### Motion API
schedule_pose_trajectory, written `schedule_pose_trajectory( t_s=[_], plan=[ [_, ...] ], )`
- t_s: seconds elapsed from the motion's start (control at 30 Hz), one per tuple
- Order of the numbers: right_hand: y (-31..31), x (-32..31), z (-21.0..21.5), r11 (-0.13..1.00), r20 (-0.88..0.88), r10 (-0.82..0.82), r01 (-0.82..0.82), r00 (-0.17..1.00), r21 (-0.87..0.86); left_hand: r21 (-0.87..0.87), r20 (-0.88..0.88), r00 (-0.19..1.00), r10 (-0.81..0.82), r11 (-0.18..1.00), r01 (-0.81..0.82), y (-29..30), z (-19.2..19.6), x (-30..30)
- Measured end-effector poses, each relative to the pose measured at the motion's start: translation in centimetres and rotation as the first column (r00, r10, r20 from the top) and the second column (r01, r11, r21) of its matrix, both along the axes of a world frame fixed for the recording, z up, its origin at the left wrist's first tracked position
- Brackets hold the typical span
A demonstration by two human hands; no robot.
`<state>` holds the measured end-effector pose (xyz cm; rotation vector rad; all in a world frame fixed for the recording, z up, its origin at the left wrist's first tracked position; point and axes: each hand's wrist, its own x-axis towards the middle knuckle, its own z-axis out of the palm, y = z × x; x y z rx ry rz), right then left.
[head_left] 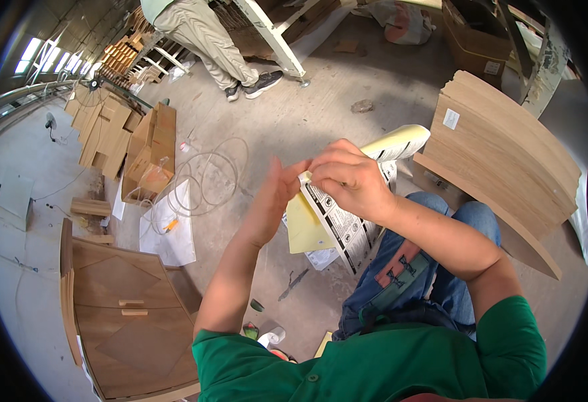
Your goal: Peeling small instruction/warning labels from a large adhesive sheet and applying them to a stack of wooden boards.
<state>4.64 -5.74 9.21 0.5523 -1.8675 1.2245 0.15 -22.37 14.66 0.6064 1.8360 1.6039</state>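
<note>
In front of my body I hold a sheet of printed labels (349,231), white with black print and a pale yellow backing. Its far end curls up into a roll (401,139) to the right. My left hand (279,197) pinches the sheet's upper left corner with thumb and fingertips. Close beside it, my right hand (354,177) is closed on the top edge, its fingers bent and nearly touching the left fingertips. The exact fingertip contact is partly hidden. A yellow flap of backing (307,226) hangs below my left hand, over my knees' left side.
A wooden cabinet (133,308) stands at the lower left. Curved wooden panels (501,154) lean at the right. Cardboard boxes (150,154), loose strap coils (213,167) and a white sheet with a yellow cutter (171,226) lie left. Another person (203,40) stands at the back.
</note>
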Motion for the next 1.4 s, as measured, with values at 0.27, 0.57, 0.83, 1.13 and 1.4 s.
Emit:
schedule_pose_trajectory(
  t_s=[0.27, 0.57, 0.83, 1.13, 1.4],
  plan=[
    [0.9, 2.5, -1.1, 0.887, -0.290, -0.061, 0.186, 0.955, 0.423, 0.248, 0.395, 0.917, -0.054, 0.967, -0.050, -1.3, -3.4, -3.9],
    [17.6, 4.3, -0.4, 0.909, 0.441, -0.411, 0.398, 0.798, 0.127, -0.033, -0.343, 0.879, 0.333, 0.930, -0.365, -2.1, -8.9, -10.6],
    [33.3, 5.5, -12.1, 0.691, 0.482, -0.716, 0.421, 0.505, 0.587, -0.218, -0.955, -0.056, -0.290, 0.820, -0.529, 8.6, -10.7, -19.5],
    [32.3, 2.7, -15.0, 0.434, 0.123, -0.826, 0.481, 0.550, 0.762, -0.723, -0.612, 0.527, -0.590, 0.688, -0.068, 33.5, -19.7, -11.2],
    [32.5, 2.5, -15.2, 0.385, 0.048, -0.815, 0.476, 0.578, 0.791, -0.723, -0.467, 0.742, -0.481, 0.691, -0.006, 39.0, -22.2, -6.8]
  ],
)
